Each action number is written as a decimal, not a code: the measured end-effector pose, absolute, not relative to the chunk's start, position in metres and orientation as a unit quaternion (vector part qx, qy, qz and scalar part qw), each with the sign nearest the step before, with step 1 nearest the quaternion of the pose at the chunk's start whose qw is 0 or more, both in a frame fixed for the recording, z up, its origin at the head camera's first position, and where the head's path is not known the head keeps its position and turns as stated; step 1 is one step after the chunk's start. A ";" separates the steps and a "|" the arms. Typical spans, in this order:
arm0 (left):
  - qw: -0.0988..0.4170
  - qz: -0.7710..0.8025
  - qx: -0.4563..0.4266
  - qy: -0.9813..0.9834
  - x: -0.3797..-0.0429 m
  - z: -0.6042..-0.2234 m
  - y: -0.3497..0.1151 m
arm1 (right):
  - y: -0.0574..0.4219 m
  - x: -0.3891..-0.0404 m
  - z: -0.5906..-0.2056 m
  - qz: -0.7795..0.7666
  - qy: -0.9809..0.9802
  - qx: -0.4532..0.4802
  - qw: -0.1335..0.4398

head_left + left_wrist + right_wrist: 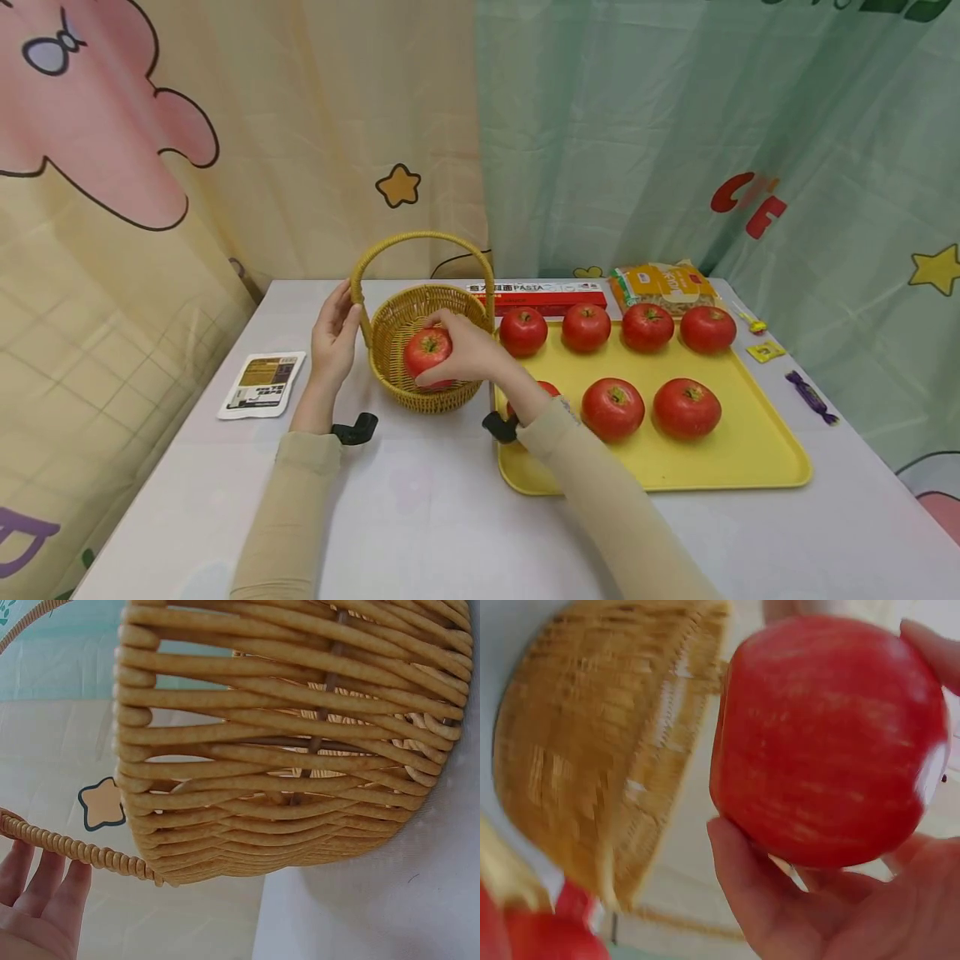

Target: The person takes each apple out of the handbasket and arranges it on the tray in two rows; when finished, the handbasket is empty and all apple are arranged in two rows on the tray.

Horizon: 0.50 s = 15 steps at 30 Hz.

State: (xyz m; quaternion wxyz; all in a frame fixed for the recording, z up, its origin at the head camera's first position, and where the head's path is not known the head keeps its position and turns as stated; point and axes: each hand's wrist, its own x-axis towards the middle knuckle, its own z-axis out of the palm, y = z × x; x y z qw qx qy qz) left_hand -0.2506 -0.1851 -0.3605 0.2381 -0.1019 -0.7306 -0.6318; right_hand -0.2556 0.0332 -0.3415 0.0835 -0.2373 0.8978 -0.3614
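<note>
A red apple is gripped between the thumb and fingers of my right hand. It appears over the mouth of a wicker basket. The right wrist view shows the apple large, apart from the blurred basket wall. My left hand is at the left side of the basket's arched handle. Seen from the left wrist, its fairly straight fingers touch the handle's lower part. No other fruit shows inside the basket in the head view.
Right of the basket, a yellow tray bears several apples, one partly hidden by my right wrist. Behind stand a red pasta box and a noodle bag. Wrapped candies lie far right, a white packet left.
</note>
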 end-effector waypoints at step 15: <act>0.235 -0.633 -0.095 -0.731 -0.250 -0.361 -0.184 | 0.241 -0.194 -0.301 -0.369 0.906 -0.199 0.054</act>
